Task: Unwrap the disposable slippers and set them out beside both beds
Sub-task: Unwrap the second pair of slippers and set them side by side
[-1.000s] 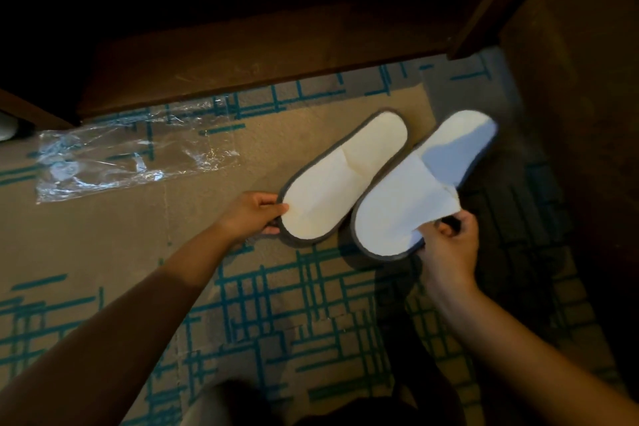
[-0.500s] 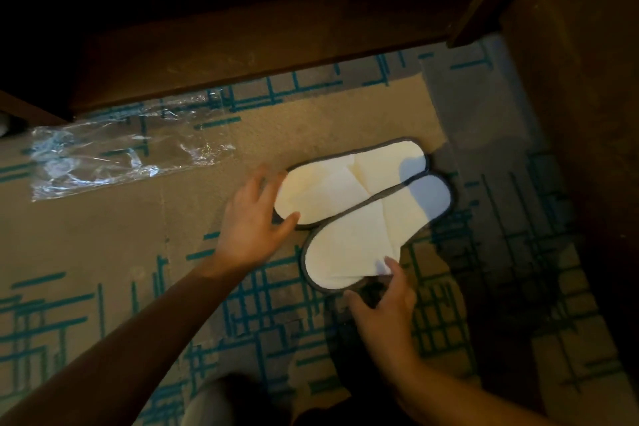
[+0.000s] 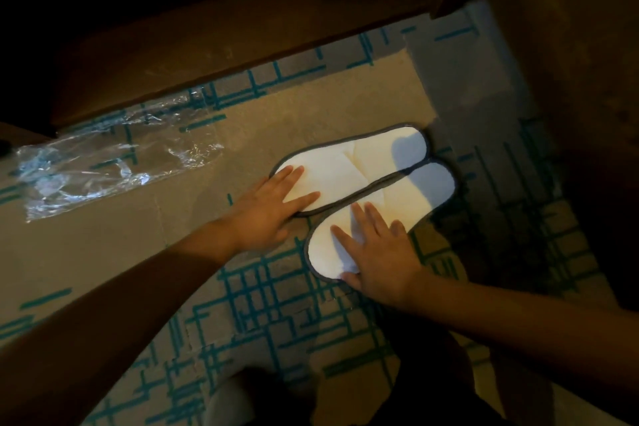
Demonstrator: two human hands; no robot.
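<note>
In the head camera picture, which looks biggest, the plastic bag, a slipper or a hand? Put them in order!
1. Plastic bag, the biggest patch.
2. Slippers: upper slipper and lower slipper look alike.
3. Hands: left hand and right hand, smaller and alike.

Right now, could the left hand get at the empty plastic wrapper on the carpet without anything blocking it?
Probably yes. The left hand lies flat on the upper slipper, and only bare carpet shows between it and the plastic wrapper to its left. It holds nothing.
</note>
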